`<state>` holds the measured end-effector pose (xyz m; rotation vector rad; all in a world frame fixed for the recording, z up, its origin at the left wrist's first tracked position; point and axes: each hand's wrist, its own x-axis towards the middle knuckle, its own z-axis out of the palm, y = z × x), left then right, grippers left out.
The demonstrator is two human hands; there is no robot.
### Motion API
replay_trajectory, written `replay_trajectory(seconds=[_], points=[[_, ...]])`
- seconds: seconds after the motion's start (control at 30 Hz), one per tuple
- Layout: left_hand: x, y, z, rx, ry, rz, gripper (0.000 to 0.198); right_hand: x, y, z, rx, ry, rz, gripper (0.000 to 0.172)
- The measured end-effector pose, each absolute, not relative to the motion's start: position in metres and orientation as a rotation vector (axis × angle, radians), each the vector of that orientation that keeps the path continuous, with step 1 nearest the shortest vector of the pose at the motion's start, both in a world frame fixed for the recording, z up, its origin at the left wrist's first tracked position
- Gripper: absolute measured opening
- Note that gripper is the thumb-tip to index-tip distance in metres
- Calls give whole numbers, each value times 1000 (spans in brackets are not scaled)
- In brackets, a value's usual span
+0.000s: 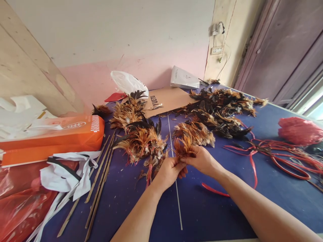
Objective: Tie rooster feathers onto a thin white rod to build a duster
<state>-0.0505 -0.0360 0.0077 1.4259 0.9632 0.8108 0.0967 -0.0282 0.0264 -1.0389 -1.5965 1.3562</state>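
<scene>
A small tuft of orange-brown feathers (183, 146) stands up between my two hands, above the blue table (199, 208). My left hand (169, 170) pinches its lower end, fingers closed. From the right, my right hand (203, 159) holds the tuft's side, its thumb and fingers meeting near the left hand's fingertips. Just left of my hands lie tied feather bunches (145, 139) with red strips among them. Behind the tuft is a loose orange and grey feather pile (195, 132). The base of the held tuft is hidden by my fingers.
Darker feathers (224, 104) and a cardboard sheet (168, 99) lie at the back. Thin sticks (97, 195), white cloth (68, 174) and an orange bag (75, 134) are at left. Red strips (285, 154) and a pink bundle (300, 131) lie at right.
</scene>
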Motion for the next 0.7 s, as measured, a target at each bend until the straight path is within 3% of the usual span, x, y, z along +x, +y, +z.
replay_trajectory(seconds=[0.17,0.3,0.5,0.7], points=[[-73,-30,28,1340,925,1047,26,95,-28,29,-1032,-1383,1336,23],[-102,-23,47,875,541,1355,9,89,-33,26,-1168,-1437,1375,20],[-125,-15,45,476,153,1428,14,63,-44,39,-1253,-1772,1425,19],[-125,-14,39,452,158,1444,18,26,-20,42,-1266,-1950,1397,18]])
